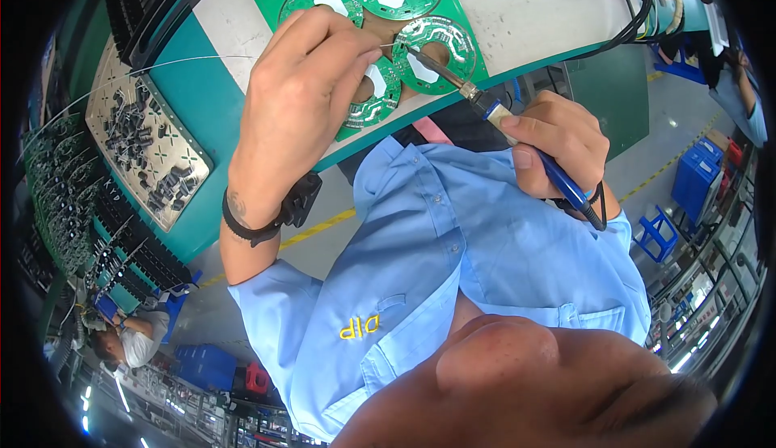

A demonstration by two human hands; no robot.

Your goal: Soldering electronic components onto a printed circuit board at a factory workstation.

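Note:
My right hand grips a blue-handled soldering iron, and its dark tip meets a round green circuit board near the board's left part. Between thumb and fingertips, my left hand pinches thin solder wire, whose short end reaches to the iron's tip. The wire trails off to the left behind the hand. Several ring-shaped boards with centre holes and white patches sit together in a green panel. Part of the lower left circuit board is covered by my left fingers.
At left, a metal tray holds many small black components. Beyond it stand black racks and populated green boards. Black cables lie at the table's right end. Another person sits at lower left.

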